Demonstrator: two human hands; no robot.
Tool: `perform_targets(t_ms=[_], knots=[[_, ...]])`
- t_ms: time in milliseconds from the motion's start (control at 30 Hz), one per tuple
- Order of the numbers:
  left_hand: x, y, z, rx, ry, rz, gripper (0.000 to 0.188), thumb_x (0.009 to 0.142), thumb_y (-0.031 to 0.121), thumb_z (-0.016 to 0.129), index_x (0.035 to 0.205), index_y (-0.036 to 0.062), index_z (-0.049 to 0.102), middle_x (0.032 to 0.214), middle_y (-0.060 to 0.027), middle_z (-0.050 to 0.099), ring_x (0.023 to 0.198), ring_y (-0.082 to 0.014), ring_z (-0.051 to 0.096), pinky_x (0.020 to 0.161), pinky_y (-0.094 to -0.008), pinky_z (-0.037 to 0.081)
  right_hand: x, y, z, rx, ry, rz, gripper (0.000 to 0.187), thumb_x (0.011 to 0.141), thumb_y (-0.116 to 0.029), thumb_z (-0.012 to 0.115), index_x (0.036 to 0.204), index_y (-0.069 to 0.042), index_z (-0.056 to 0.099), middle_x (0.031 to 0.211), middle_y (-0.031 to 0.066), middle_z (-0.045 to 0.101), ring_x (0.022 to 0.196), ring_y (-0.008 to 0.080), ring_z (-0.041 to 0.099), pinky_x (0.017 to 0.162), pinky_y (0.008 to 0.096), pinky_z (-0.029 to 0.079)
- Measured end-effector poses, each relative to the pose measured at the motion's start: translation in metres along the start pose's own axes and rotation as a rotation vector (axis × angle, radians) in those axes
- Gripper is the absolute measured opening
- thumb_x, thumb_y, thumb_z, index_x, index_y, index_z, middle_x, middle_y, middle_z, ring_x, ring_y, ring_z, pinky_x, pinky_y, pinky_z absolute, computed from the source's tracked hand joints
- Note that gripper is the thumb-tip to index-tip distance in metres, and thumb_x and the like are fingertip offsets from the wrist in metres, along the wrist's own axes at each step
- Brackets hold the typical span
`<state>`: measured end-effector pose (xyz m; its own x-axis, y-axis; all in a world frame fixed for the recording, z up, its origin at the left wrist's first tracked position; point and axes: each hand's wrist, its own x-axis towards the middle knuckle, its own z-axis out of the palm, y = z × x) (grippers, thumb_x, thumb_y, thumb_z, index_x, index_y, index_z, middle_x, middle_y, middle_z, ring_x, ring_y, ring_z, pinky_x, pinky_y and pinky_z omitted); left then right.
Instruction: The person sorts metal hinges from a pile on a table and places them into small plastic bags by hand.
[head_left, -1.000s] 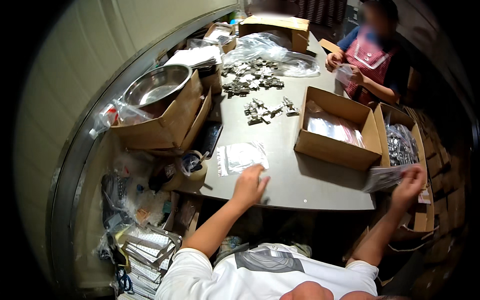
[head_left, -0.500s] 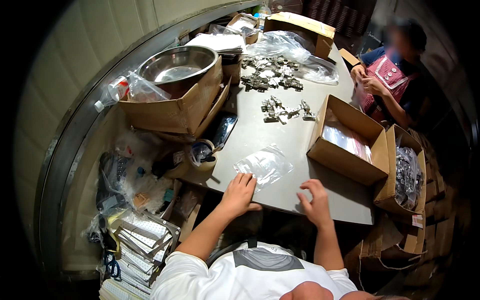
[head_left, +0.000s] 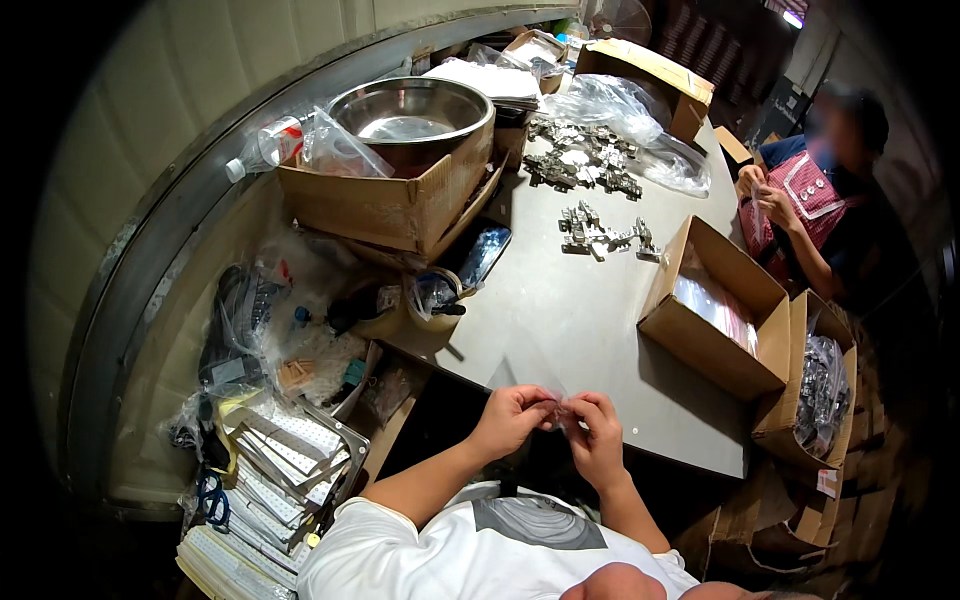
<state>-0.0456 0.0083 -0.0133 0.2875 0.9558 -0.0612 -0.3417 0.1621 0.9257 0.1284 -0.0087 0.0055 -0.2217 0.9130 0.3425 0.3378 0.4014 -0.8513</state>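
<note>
Bag (head_left: 530,368) of clear plastic is at the near edge of the worktop (head_left: 545,310), its film reaching forward from between the two hands. We record the left hand (head_left: 510,425) with fingers drawn together in a pinch on the bag, and the right hand (head_left: 597,440) pinching it just beside, fingertips nearly meeting. The film is so thin that we cannot tell exactly where its mouth lies, nor whether it holds anything. We judge the paired fingertip grip suits slippery film, since each hand can steady one side of it. The small cluster of metal fittings (head_left: 600,235) lies ahead of the hands, with the larger heap (head_left: 580,160) behind it; we suppose the loose spread makes single pieces easier to pick out. The cardboard box (head_left: 705,345) of flat bags (head_left: 712,305) stands to the right, its top uncovered, probably for reaching in from above; a narrower box (head_left: 775,425) with wrapped metal parts (head_left: 822,390) is beside it. As to edges, the worktop's front edge passes beneath the hands, the box walls bound movement rightward, and the cup-like holder (head_left: 435,310) and phone-like object (head_left: 485,257) bound it leftward. The widest room for moving runs forward, toward the small cluster.
</note>
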Motion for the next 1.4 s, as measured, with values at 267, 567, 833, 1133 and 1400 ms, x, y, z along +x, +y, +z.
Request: perform_targets(t_ms=[267,567,833,1133,1400], knots=[[-0.001,0.000,0.009,0.204,-0.001,0.023,0.020,0.088,0.018,0.072,0.090,-0.0022,0.070,0.076,-0.0062,0.070,0.068,-0.0078,0.062,0.061,-0.0236,0.049,0.002,-0.009,-0.010,-0.196,0.042,-0.159,0.020,0.079,0.008,0.066,0.097,0.000,0.062,0.090,0.0168,0.066,0.078,0.0292,0.067,0.065,0.0326,0.053],[0.000,0.002,0.006,0.747,-0.087,0.345,0.022,0.084,0.025,0.069,0.082,0.0024,0.070,0.077,-0.0166,0.067,0.067,-0.0328,0.065,0.062,-0.0401,0.051,0.003,0.002,-0.022,-0.021,-0.150,0.189,0.014,0.078,0.013,0.058,0.086,0.002,0.057,0.078,0.0141,0.066,0.071,0.0226,0.068,0.063,0.0291,0.053],[0.003,-0.010,0.021,0.787,-0.008,0.224,0.019,0.075,0.018,0.066,0.071,-0.0005,0.065,0.063,-0.0198,0.060,0.054,-0.0329,0.059,0.053,-0.0393,0.046,0.017,0.016,0.003,-0.515,0.176,-0.131,0.022,0.067,0.013,0.057,0.084,-0.001,0.061,0.081,0.0146,0.060,0.076,0.0352,0.060,0.065,0.0418,0.049],[0.036,0.027,-0.038,0.876,0.395,0.294,0.015,0.077,0.016,0.060,0.080,0.0016,0.060,0.075,-0.0184,0.061,0.070,-0.0358,0.062,0.056,-0.0450,0.047,0.041,0.008,-0.003,-0.507,-0.282,-0.368,0.019,0.074,-0.019,0.077,0.082,-0.006,0.067,0.115,0.0174,0.053,0.108,0.0370,0.051,0.093,0.0444,0.042],[0.028,0.033,-0.067,0.507,-0.298,0.222,0.032,0.060,-0.014,0.044,0.076,-0.0002,0.068,0.116,-0.0152,0.065,0.104,-0.0262,0.064,0.087,-0.0323,0.051,0.239,0.113,-0.029,-0.392,-0.308,0.008,0.035,0.086,-0.005,0.058,0.120,-0.011,0.062,0.125,0.0144,0.054,0.112,0.0305,0.054,0.095,0.0387,0.044]])
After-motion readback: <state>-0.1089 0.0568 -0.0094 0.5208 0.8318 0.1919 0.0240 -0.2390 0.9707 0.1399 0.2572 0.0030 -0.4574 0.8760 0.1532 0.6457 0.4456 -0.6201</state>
